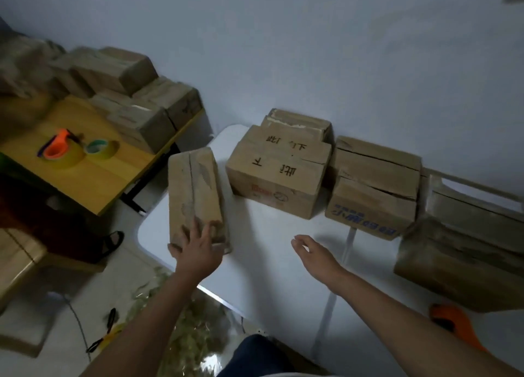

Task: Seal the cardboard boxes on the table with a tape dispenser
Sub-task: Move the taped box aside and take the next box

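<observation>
A long narrow cardboard box (pixel 194 186) lies on the white table (pixel 272 252) at its left edge. My left hand (pixel 195 249) rests on the box's near end, fingers spread over its top and corner. My right hand (pixel 312 252) hovers above the table's middle, fingers loosely curled, holding nothing. An orange tape dispenser (pixel 58 147) with a yellowish roll sits on the yellow wooden table (pixel 85 175) at the left, next to a second tape roll (pixel 99 148). A box with black handwriting (pixel 279 175) and a box with blue print (pixel 371 195) stand by the wall.
More cardboard boxes (pixel 136 104) are stacked at the back of the yellow table. A large worn box (pixel 465 249) sits at the white table's right end. An orange object (pixel 453 322) lies near my right forearm. Scissors (pixel 109 331) and a cable lie on the floor.
</observation>
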A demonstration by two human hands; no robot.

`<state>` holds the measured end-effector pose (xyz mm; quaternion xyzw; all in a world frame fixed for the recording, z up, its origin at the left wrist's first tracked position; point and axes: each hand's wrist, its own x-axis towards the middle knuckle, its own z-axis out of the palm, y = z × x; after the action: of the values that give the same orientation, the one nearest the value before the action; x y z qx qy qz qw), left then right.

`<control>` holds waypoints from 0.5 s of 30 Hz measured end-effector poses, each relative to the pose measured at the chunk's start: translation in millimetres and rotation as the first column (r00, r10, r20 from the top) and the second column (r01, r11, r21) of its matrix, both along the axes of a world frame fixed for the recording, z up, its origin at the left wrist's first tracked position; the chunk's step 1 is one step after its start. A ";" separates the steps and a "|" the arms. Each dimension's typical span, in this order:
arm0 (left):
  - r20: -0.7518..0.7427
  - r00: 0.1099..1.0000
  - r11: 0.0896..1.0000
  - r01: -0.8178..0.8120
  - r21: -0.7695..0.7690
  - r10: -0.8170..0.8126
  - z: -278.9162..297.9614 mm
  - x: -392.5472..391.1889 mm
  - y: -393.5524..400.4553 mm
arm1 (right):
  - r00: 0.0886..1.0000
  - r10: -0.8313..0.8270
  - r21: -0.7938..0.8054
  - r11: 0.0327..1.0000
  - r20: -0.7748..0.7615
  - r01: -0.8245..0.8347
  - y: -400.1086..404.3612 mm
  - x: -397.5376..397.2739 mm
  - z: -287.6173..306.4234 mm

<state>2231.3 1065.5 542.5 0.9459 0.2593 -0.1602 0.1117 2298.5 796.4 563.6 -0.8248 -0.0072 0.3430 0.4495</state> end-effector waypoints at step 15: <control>-0.044 0.928 0.926 0.372 0.061 -0.370 -3.2 116.7 121.7 | 0.914 -0.374 -0.172 0.901 0.154 0.398 30.8 69.7 -7.3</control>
<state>2348.0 1187.2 539.2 0.9784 0.0829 -0.1843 0.0428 2368.2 827.3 556.3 -0.8694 0.1645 0.1968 0.4223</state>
